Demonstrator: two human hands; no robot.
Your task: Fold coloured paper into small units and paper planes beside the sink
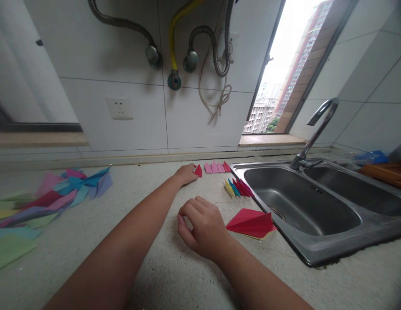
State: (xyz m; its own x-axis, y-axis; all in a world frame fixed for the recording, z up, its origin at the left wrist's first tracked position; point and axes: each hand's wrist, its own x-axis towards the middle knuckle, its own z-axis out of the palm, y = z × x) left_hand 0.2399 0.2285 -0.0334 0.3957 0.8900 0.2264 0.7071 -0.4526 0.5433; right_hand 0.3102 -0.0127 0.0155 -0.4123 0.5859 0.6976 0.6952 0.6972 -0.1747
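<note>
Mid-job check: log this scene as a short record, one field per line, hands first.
Left hand: at a small red folded paper piece; grip unclear
Right hand: loosely curled, nothing visible in it
Right of right hand: large red folded paper sheet
Beyond that: small yellow, blue and dark pink folded papers
Back row: small pink and red folded papers
Far left: multicoloured folded paper pile
Far right: stainless steel double sink

A small red folded-paper piece [199,172], pointed tip uppermost, sits on the counter [145,173] near pink pieces [214,168].
</note>
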